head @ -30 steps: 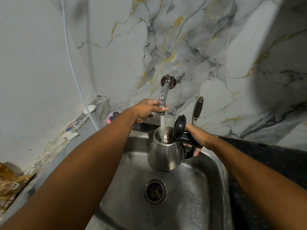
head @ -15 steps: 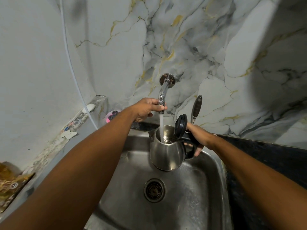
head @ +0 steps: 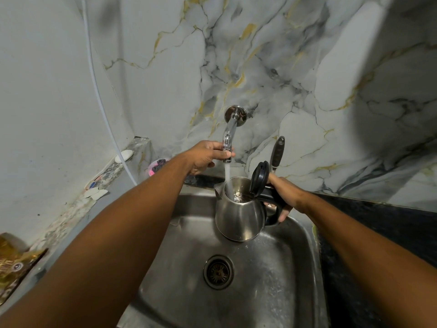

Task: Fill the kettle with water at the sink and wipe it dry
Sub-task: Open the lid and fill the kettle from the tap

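Note:
A steel kettle (head: 238, 216) with a black handle and its black lid (head: 259, 177) flipped up hangs over the steel sink (head: 279, 275). My right hand (head: 282, 194) grips the kettle's handle. A chrome tap (head: 229, 136) comes out of the marble wall above it, and a stream of water (head: 227, 176) runs from its spout into the kettle's open mouth. My left hand (head: 204, 156) is closed around the end of the tap.
The drain (head: 218, 272) lies in the sink below the kettle. A black-handled utensil (head: 277, 152) leans on the wall behind. A pink scrubber (head: 157, 165), soap pieces (head: 124, 155) and a white tube (head: 99, 95) are on the left ledge. A gold packet (head: 14, 266) sits far left; dark counter (head: 390, 230) right.
Water keeps running into the kettle. Both hands hold the same grips; the view has shifted only slightly.

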